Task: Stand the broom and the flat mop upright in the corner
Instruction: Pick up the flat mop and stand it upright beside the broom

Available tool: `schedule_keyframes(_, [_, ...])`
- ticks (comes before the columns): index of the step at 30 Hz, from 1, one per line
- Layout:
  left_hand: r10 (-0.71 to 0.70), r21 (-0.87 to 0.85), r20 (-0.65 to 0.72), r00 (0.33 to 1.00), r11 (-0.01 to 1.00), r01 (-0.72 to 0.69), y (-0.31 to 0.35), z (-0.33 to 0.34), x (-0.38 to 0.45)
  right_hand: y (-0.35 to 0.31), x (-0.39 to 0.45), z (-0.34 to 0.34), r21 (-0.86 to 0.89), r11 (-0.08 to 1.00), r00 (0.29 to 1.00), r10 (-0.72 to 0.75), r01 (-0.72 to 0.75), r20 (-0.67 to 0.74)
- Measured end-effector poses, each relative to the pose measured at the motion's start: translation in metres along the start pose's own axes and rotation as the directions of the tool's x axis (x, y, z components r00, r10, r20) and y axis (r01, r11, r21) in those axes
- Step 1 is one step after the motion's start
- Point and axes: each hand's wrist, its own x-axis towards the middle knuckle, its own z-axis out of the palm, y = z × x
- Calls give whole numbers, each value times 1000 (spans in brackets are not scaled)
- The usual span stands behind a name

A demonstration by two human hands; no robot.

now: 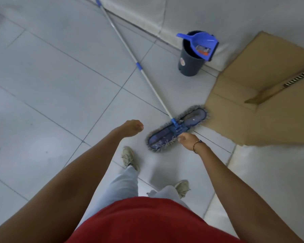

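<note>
The flat mop (177,127) lies flat on the tiled floor (51,76), its fringed head just ahead of the person's feet and its long handle (130,55) running away and to the left, up to a blue tip close to the foot of the far wall (218,11). That is the axis the lift turns on — head near, handle end far. The right hand (187,138) hangs over the near edge of the mop head, just beside the blue swivel joint; its fingers are loosely curled and hold nothing, and whether it touches the fringe cannot be told. The left hand (132,128) is apart from the mop, to the left of the head, also curled in a loose fist and empty. The right hand is plainly the nearer one to the handle's base, so it looks the likely one to take hold first.

The broom (277,90) lies off to the right on a flattened cardboard sheet (253,67), with only its brownish end and a striped handle showing before the frame's edge cuts it off. Against the far wall stands a dark bin (188,65) with a blue dustpan (200,44) resting on it. Neither tool is upright yet, and the corner itself is not clearly in view — the floor is smooth tile, on which a leaning handle might slide.
</note>
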Motion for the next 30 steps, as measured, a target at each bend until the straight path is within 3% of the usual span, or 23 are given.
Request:
schedule_keyframes(5, [-46,162,-6,999,986,46,-84,-94,19,-122,46,13,-78,996,997,-47,52,68])
schedule_keyframes(10, [-42,92,-74,996,995,49,-103,-172,40,-216,78,-6,21,993,992,-119,118,52])
schedule_keyframes(15, [-6,74,-72,997,997,11,-113,-212,71,-226,110,-30,81,994,997,-80,77,24])
schedule_keyframes(20, [-13,57,-61,998,998,16,-129,-308,153,-249,197,-77,262,964,998,54,-50,-10])
schedule_keyframes(22, [-21,21,-82,996,1000,22,-134,-343,187,-260,232,-95,261,960,993,110,-96,-41])
schedule_keyframes(26, [-70,17,-45,997,997,71,-138,-402,237,-289,277,-137,278,927,966,223,-251,130])
schedule_keyframes(30, [-47,90,-23,999,995,49,-142,-457,281,-327,324,-176,298,925,971,214,-237,108])
